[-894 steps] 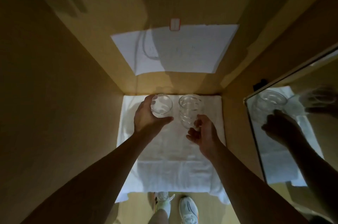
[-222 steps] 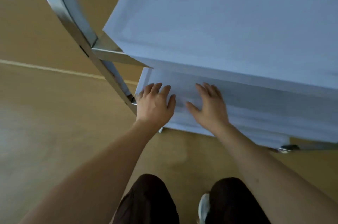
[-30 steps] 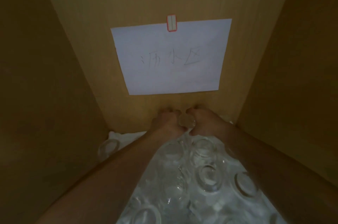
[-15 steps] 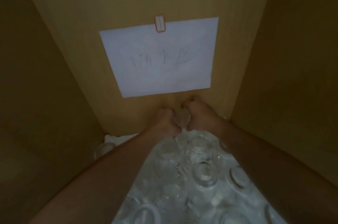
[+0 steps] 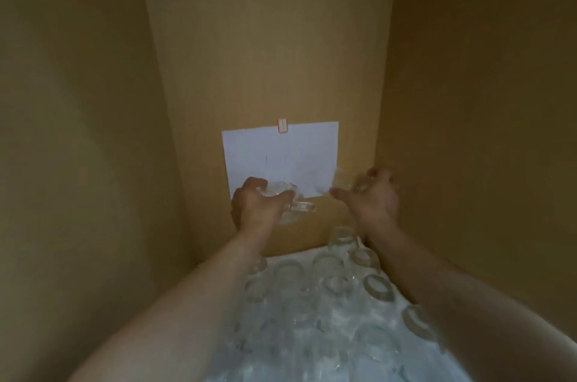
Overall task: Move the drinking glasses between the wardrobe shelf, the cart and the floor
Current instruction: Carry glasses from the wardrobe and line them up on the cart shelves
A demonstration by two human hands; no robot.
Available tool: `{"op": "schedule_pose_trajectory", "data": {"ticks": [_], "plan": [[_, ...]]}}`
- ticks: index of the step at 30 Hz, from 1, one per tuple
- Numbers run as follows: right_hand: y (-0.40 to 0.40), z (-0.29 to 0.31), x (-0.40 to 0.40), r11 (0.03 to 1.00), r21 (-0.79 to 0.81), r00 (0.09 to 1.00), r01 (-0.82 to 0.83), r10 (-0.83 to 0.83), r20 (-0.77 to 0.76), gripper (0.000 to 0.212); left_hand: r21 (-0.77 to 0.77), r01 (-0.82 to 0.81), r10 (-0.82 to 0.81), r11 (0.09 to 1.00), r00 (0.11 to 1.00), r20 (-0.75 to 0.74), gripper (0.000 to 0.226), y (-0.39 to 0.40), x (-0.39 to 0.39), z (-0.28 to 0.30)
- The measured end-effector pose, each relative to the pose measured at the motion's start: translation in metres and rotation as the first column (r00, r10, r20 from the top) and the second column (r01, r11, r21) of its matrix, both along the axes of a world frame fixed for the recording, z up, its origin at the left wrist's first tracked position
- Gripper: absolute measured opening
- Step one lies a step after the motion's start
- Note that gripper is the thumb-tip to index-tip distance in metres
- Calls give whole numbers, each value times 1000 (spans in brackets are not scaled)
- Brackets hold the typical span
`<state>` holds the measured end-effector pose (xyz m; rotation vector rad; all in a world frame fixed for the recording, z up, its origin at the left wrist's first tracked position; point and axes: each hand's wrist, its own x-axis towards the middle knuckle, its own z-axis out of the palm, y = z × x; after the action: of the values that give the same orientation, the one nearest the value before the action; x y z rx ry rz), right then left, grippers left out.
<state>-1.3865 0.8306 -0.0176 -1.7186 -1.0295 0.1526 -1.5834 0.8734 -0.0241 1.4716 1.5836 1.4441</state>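
Hands raised apart inside the wardrobe compartment, above the back edge of the shelf. Left hand [image 5: 260, 205] curled round a clear drinking glass [image 5: 288, 199], tilted, mouth toward the right, lifted off the shelf in front of the lower edge of the white paper sheet [image 5: 281, 157]. Right hand [image 5: 373, 197] wrapped round a second glass [image 5: 343, 180], blurred, held near the sheet's lower right corner. Sheet fixed to the back wall [image 5: 265, 38] with a small red-edged tag [image 5: 282, 126] at its top edge. Below, rows of glasses [image 5: 327, 285] crowded mouth-down over the white cloth [image 5: 312, 350] covering the shelf, reaching to its back edge and right side. Wooden side walls [image 5: 78, 132] left and right.
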Motion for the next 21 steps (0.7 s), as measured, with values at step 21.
{"op": "schedule_pose_trajectory", "data": {"ticks": [21], "plan": [[-284, 28, -45, 892, 394, 943, 221, -93, -319, 78, 117, 799, -231, 590, 27, 973, 68, -231, 7, 40]]}}
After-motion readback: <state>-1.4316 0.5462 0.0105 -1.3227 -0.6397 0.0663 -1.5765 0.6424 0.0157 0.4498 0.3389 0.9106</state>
